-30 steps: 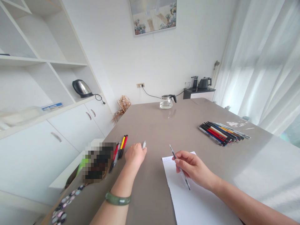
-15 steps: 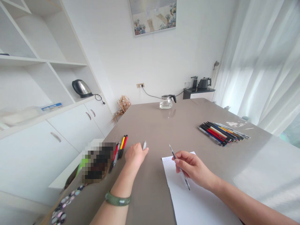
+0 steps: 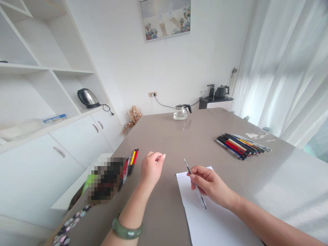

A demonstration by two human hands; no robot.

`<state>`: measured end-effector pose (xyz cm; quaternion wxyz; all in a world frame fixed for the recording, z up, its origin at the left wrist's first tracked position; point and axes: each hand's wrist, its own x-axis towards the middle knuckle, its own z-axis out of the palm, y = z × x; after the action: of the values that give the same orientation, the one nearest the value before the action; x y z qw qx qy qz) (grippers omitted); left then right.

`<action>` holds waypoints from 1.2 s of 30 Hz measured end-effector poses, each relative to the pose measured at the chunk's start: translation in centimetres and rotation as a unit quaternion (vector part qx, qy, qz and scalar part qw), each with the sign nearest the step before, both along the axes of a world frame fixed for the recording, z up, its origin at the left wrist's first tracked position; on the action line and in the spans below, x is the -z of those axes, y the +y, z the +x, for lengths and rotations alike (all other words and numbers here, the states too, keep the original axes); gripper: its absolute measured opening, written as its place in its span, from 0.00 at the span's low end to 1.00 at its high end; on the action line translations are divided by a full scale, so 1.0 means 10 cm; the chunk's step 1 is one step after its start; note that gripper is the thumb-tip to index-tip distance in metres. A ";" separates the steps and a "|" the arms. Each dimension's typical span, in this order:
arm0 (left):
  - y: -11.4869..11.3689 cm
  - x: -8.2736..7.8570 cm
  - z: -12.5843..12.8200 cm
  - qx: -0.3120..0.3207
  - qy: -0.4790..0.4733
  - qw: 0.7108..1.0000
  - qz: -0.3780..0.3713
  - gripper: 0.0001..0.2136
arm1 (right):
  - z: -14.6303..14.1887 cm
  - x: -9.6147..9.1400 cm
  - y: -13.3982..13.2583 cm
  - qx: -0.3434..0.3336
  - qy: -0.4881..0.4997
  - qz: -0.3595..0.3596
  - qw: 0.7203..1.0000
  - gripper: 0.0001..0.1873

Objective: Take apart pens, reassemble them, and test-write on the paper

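Observation:
My left hand (image 3: 153, 169) is closed above the table, left of the paper. Its fingers wrap round a translucent pen barrel (image 3: 157, 158), of which only a small bit shows between thumb and fingers. My right hand (image 3: 208, 182) pinches a slim pen refill (image 3: 187, 166) between thumb and fingers. The refill slants over the top of a white sheet of paper (image 3: 202, 225), its metal tip pointing up and left, its clear end down. Faint writing marks the sheet's top edge. Several pens (image 3: 132, 162) lie left of my left hand.
A pile of pens and markers (image 3: 241, 147) lies at the right, near white scraps (image 3: 256, 136). Towards the far edge stands a glass pot (image 3: 180, 112) with clear liquid. A bead string (image 3: 74, 220) and a blurred-out object (image 3: 107, 179) line the left edge.
My left hand has turned and drawn slightly right, so the barrel's white tip that stuck out is now mostly hidden. My right hand still holds the refill in nearly the same place.

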<state>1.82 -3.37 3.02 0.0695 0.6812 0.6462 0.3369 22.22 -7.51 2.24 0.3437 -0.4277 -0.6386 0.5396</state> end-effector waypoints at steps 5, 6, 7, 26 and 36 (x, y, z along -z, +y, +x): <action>-0.24 -0.07 0.34 0.183 -0.283 0.930 -0.144 0.16 | 0.01 -0.02 -0.01 -0.004 0.008 0.002 1.000 0.14; -0.27 -0.07 0.38 0.192 -0.315 0.914 -0.168 0.16 | 0.01 -0.02 -0.02 -0.006 0.009 0.002 1.000 0.15; -0.29 -0.08 0.40 0.196 -0.342 0.901 -0.182 0.16 | 0.01 -0.03 -0.02 -0.009 0.009 0.004 1.000 0.15; -0.01 -0.03 -0.10 0.029 -0.227 0.969 -0.090 0.16 | 0.01 -0.02 -0.01 -0.026 -0.007 -0.005 1.000 0.13; 0.29 0.11 -0.01 -0.013 0.039 0.986 -0.161 0.14 | 0.10 0.01 0.02 -0.008 -0.015 0.028 0.999 0.12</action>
<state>1.75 -0.45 1.89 0.1485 0.6654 0.7030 0.2024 23.20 -7.32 2.16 0.3415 -0.4206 -0.6617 0.5182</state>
